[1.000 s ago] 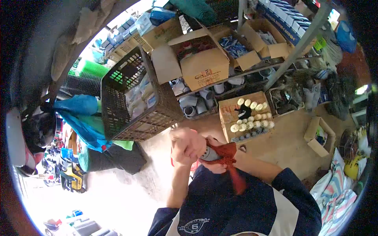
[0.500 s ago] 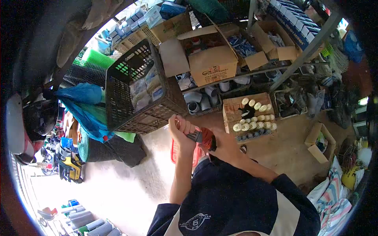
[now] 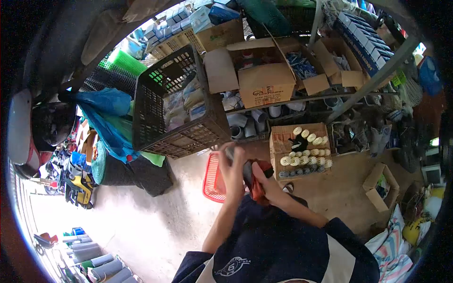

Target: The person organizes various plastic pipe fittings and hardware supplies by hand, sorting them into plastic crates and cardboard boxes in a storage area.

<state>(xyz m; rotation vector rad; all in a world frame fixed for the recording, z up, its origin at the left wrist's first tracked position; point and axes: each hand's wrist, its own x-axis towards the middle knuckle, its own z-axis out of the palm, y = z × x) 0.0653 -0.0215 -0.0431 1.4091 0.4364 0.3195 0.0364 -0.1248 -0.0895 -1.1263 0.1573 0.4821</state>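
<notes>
My left hand (image 3: 230, 177) is raised in front of my chest, its fingers closed around a small grey piece (image 3: 230, 152); blur hides its exact kind. Close to its right, my right hand (image 3: 270, 187) grips a crumpled red cloth (image 3: 258, 192). A dark grey part (image 3: 247, 173) shows at the cloth's left side, between the two hands. Below my hands a red plastic basket (image 3: 213, 181) stands on the floor, partly covered by my left forearm. Beyond my right hand, rows of cream fluted pieces (image 3: 304, 161) and grey fluted pieces (image 3: 302, 174) sit on a cardboard box (image 3: 281, 137).
A black plastic crate (image 3: 181, 141) with bagged goods stands ahead on the left. Open cardboard boxes (image 3: 266, 85) fill the shelf, with grey pipe fittings (image 3: 250, 127) underneath. An open carton (image 3: 373, 195) is on the floor at right; rolled netting (image 3: 127, 170) lies left.
My hands have moved apart slightly; the left has lifted the grey piece away from the red cloth. More of the cloth and basket now shows. The view has shifted a little.
</notes>
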